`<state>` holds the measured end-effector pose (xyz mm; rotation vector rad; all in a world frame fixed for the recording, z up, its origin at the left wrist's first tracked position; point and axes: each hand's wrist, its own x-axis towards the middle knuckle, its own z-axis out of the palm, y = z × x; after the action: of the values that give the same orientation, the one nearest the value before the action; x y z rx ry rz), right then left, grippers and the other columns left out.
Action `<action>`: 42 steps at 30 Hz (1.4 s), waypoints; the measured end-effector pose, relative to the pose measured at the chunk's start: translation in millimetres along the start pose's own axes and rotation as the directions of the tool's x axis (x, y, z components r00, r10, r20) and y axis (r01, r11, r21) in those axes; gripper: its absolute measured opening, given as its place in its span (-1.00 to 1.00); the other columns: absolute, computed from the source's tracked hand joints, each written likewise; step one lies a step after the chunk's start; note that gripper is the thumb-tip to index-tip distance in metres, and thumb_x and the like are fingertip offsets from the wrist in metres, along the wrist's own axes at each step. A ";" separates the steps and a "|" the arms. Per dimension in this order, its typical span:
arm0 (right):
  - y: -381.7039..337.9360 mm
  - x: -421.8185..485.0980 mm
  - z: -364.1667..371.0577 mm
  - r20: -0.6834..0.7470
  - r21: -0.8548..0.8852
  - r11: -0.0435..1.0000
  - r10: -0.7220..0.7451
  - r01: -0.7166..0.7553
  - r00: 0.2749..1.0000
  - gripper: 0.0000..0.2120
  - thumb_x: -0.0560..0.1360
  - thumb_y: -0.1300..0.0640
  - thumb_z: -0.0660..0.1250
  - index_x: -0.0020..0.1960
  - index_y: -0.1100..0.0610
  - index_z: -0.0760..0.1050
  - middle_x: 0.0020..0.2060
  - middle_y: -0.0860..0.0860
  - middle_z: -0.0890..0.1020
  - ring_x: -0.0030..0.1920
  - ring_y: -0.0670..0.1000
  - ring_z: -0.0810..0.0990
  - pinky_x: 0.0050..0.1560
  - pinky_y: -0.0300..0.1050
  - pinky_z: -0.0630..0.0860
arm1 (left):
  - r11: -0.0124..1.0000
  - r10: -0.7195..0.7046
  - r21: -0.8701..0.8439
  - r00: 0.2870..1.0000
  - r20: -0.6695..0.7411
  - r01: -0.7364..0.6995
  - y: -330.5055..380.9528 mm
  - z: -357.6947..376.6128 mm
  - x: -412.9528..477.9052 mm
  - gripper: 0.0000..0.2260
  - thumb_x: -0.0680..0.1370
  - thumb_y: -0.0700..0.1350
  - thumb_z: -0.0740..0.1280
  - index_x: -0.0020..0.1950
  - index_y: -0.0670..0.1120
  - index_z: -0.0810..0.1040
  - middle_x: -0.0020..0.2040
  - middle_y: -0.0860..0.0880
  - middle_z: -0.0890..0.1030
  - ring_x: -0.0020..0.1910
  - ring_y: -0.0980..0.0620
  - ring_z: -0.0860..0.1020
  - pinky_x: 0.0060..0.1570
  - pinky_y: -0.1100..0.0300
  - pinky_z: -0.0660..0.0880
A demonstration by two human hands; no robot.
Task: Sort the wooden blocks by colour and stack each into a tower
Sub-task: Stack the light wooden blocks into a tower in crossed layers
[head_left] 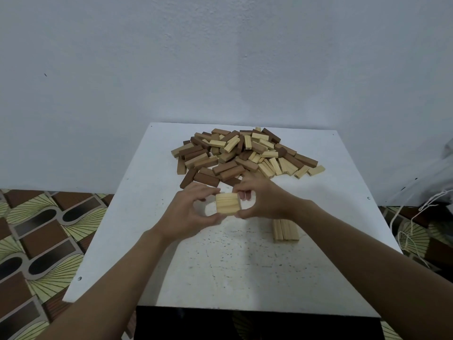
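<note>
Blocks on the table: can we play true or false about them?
1. The left hand and right hand grip the held pale blocks between them. True.
2. The pile has only brown blocks. False: brown and pale blocks are mixed in it.
3. A flat pale row lies on the table by the right arm. True.
4. A finished brown tower stands on the table. False: none stands there.

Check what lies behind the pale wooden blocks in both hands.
Behind the held pale blocks: the mixed heap of brown and pale wooden blocks. The left hand and right hand cover its near edge.
</note>
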<state>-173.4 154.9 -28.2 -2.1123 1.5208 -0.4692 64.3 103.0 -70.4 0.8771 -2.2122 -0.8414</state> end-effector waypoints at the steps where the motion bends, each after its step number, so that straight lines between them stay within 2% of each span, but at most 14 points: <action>1: 1.3 -4.1 -4.9 -0.027 0.023 1.000 -0.004 0.005 1.000 -0.70 0.34 0.05 0.60 -0.02 0.01 0.56 -0.18 -0.06 0.51 -0.16 -0.05 0.43 -0.21 -0.31 0.33 | 1.000 0.013 -0.016 1.000 0.000 -0.013 3.5 0.4 3.6 -0.48 0.36 -0.06 0.66 0.30 -0.03 0.65 0.14 0.19 0.64 0.22 0.07 0.53 0.12 0.24 0.49; 4: 6.8 -21.6 -20.6 -0.079 0.070 0.997 0.015 -0.009 0.997 -0.68 0.36 0.04 0.58 -0.01 -0.14 0.52 -0.15 -0.10 0.54 -0.13 -0.06 0.46 -0.20 -0.38 0.38 | 0.997 0.049 -0.065 0.999 0.012 -0.048 18.5 6.5 15.4 -0.49 0.37 -0.07 0.65 0.30 -0.02 0.65 0.15 0.21 0.64 0.23 0.03 0.54 0.14 0.16 0.52; 7: 16.6 -45.2 -31.4 -0.127 0.062 0.998 0.035 -0.027 0.991 -0.65 0.36 -0.03 0.58 0.08 -0.09 0.55 -0.14 -0.14 0.55 -0.10 -0.04 0.49 -0.19 -0.37 0.41 | 0.993 0.086 -0.092 0.995 0.053 -0.081 37.5 19.0 25.9 -0.50 0.38 -0.04 0.64 0.30 -0.01 0.65 0.17 0.18 0.65 0.25 0.04 0.53 0.17 0.23 0.47; 10: 27.6 -69.8 -37.2 -0.139 0.036 0.993 0.118 -0.114 0.983 -0.61 0.36 -0.07 0.57 0.14 -0.10 0.55 -0.11 -0.18 0.53 -0.07 -0.08 0.48 -0.15 -0.27 0.45 | 0.989 0.116 -0.098 0.989 0.088 -0.107 52.7 37.1 31.7 -0.49 0.39 0.01 0.63 0.31 -0.01 0.64 0.16 0.17 0.64 0.25 0.10 0.52 0.22 0.27 0.44; 14: 36.8 -95.3 -38.3 -0.110 0.021 0.980 0.200 -0.199 0.974 -0.58 0.37 -0.06 0.57 0.18 -0.06 0.57 -0.08 -0.18 0.51 -0.04 -0.12 0.47 -0.02 -0.17 0.51 | 0.991 0.112 -0.093 0.983 0.145 -0.099 60.3 62.3 31.4 -0.46 0.38 0.00 0.64 0.31 -0.07 0.64 0.17 0.13 0.64 0.21 0.17 0.51 0.16 0.33 0.43; 17: 41.0 -105.9 -37.4 -0.083 0.038 0.969 0.246 -0.243 0.966 -0.51 0.37 -0.06 0.58 0.25 -0.03 0.57 -0.03 -0.17 0.50 0.00 -0.12 0.47 0.03 -0.17 0.52 | 0.992 0.096 -0.095 0.983 0.154 -0.082 64.7 75.9 27.7 -0.45 0.37 -0.01 0.65 0.32 -0.05 0.64 0.17 0.19 0.63 0.22 0.22 0.49 0.16 0.40 0.40; 21: 47.1 -115.6 -33.8 -0.074 0.041 0.964 0.266 -0.263 0.961 -0.50 0.36 -0.09 0.58 0.25 -0.05 0.56 0.00 -0.17 0.51 0.03 -0.10 0.47 0.03 -0.14 0.55 | 0.995 0.074 -0.078 0.981 0.182 -0.060 68.9 88.6 23.8 -0.46 0.38 -0.04 0.64 0.34 -0.01 0.63 0.15 0.27 0.59 0.23 0.23 0.46 0.13 0.48 0.33; 24: 51.1 -119.6 -30.3 -0.088 0.041 0.964 0.267 -0.264 0.960 -0.51 0.34 -0.11 0.59 0.22 -0.08 0.57 0.00 -0.19 0.51 0.03 -0.10 0.47 0.04 -0.10 0.56 | 0.996 0.056 -0.083 0.979 0.197 -0.040 67.4 93.0 21.2 -0.45 0.39 -0.03 0.63 0.37 0.00 0.61 0.17 0.23 0.59 0.26 0.15 0.45 0.14 0.44 0.34; 31: 55.4 -120.2 -27.3 -0.107 0.057 0.967 0.254 -0.249 0.961 -0.53 0.30 -0.12 0.60 0.16 -0.10 0.59 -0.04 -0.18 0.51 0.00 -0.11 0.47 0.01 -0.06 0.55 | 0.992 -0.002 -0.120 0.982 0.190 0.025 65.7 97.0 16.6 -0.43 0.37 -0.08 0.64 0.37 0.01 0.61 0.16 0.25 0.59 0.29 0.14 0.43 0.19 0.44 0.32; 36: 55.1 -117.2 -26.4 -0.090 0.044 0.969 0.247 -0.244 0.965 -0.53 0.30 -0.14 0.60 0.16 -0.08 0.59 -0.06 -0.15 0.52 -0.02 -0.06 0.47 -0.02 -0.02 0.55 | 0.990 -0.013 -0.137 0.984 0.180 0.038 61.9 97.8 13.8 -0.43 0.35 0.00 0.63 0.35 0.02 0.62 0.13 0.23 0.60 0.29 0.08 0.45 0.21 0.38 0.36; 42: 55.2 -113.7 -25.9 -0.056 0.025 0.964 0.266 -0.265 0.962 -0.51 0.30 -0.15 0.60 0.17 -0.07 0.59 -0.05 -0.14 0.52 -0.01 -0.04 0.48 -0.01 -0.05 0.56 | 0.989 -0.015 -0.144 0.981 0.192 0.044 60.8 99.5 12.0 -0.40 0.34 0.14 0.56 0.35 0.02 0.62 0.13 0.22 0.61 0.29 0.02 0.46 0.26 0.12 0.47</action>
<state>-266.6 243.5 -37.6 -1.8584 1.7951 -0.4481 -36.1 162.0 -83.4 0.7882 -2.2684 -1.1297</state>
